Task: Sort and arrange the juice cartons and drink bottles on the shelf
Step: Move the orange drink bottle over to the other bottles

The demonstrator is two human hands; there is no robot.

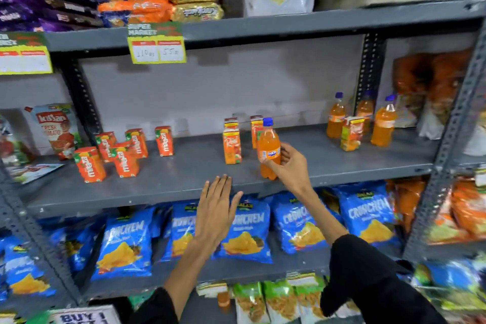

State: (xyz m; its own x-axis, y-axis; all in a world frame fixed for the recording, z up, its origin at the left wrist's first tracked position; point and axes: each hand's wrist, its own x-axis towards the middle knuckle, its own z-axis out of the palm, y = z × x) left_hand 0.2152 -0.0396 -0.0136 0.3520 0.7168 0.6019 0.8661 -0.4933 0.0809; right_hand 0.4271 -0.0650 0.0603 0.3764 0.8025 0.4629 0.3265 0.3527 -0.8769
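My right hand grips an orange Fanta bottle with a blue cap, upright at the front edge of the grey middle shelf. My left hand is flat and open, fingertips on the shelf's front lip. Two tall orange juice cartons stand just left of and behind the bottle. Several small orange Maaza cartons stand scattered on the shelf's left part. At the right end three orange bottles stand around another juice carton.
Blue Crunchem snack bags fill the shelf below. Biscuit packs and a price tag sit on the shelf above. A tomato ketchup pouch stands at far left. Metal uprights frame the bay.
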